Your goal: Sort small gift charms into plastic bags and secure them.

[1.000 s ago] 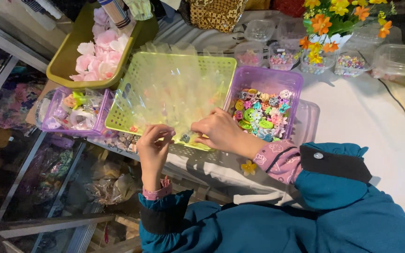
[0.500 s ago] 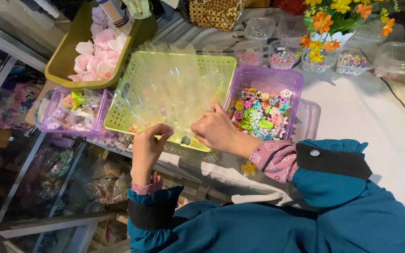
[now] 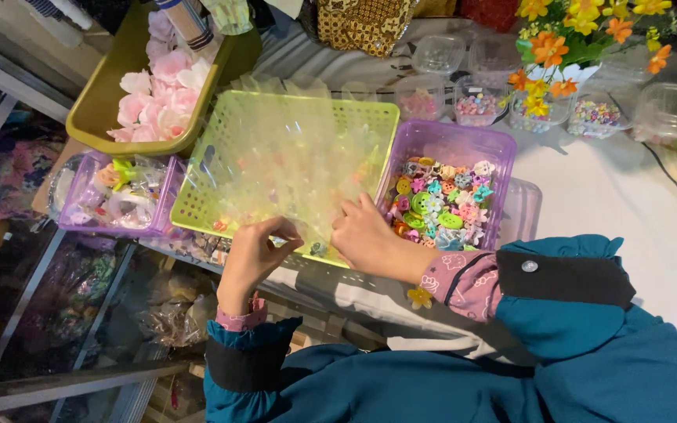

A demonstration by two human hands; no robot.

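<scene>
A thin clear plastic bag [image 3: 291, 168], lying in the green basket [image 3: 197, 207], is being handled at the basket's near edge: the left hand [image 3: 254, 254] is pinched narrow on its film, the right hand [image 3: 370, 239] is laid curled on it. Opening the bag seems called for. One purple basket [image 3: 503, 157] of buttons stands right of the green basket, another left; five clear tubs behind.

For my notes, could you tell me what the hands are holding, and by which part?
Both the left hand and right hand pinch clear plastic bags at their near edge, over the green basket.
</scene>
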